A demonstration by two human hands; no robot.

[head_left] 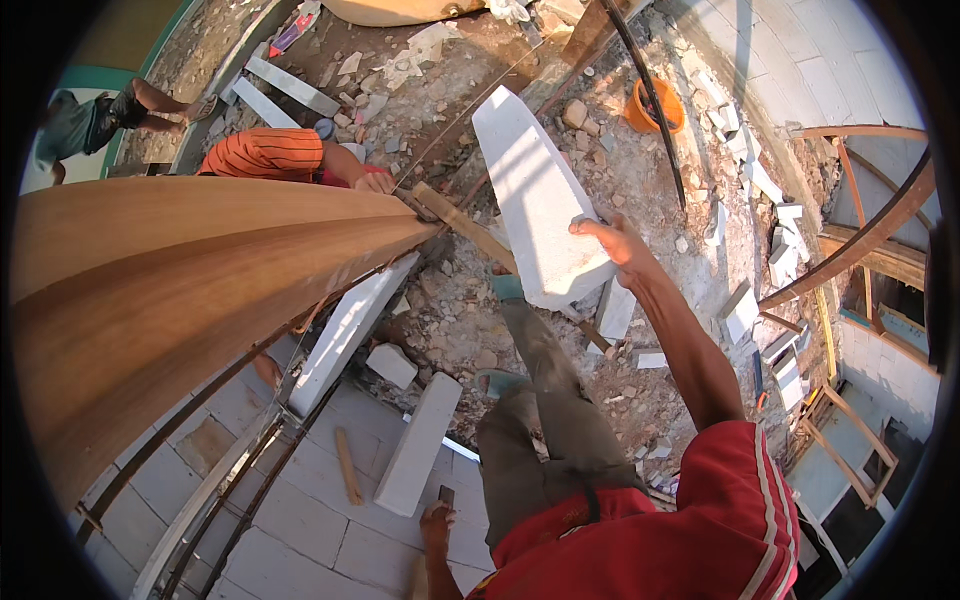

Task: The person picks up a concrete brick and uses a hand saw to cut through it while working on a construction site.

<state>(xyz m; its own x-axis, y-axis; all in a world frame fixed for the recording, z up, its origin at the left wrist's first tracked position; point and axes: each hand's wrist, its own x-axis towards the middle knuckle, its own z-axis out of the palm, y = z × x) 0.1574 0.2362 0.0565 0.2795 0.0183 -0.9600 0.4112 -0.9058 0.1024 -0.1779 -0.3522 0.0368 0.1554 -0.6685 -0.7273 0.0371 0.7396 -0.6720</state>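
Observation:
My right hand (615, 245) grips the lower right edge of a long white lightweight concrete block (540, 190), thumb on its face. The block is raised and tilted in front of me, above the rubble. Low in the view, close to my body, my left hand (437, 525) is closed around something with a small dark end (447, 495) sticking up. A bit of wood (418, 578) shows below this hand; I cannot tell whether it belongs to the held thing. Beside my left hand, another white block (420, 445) lies on the block surface.
A big wooden post (220, 235) fills the left. By its far end is a co-worker's hand (375, 180), under an orange striped sleeve. A wooden batten (465, 225) passes behind the raised block. Rubble (450, 300), an orange bucket (655, 105) and a dark bar (645, 90) lie beyond.

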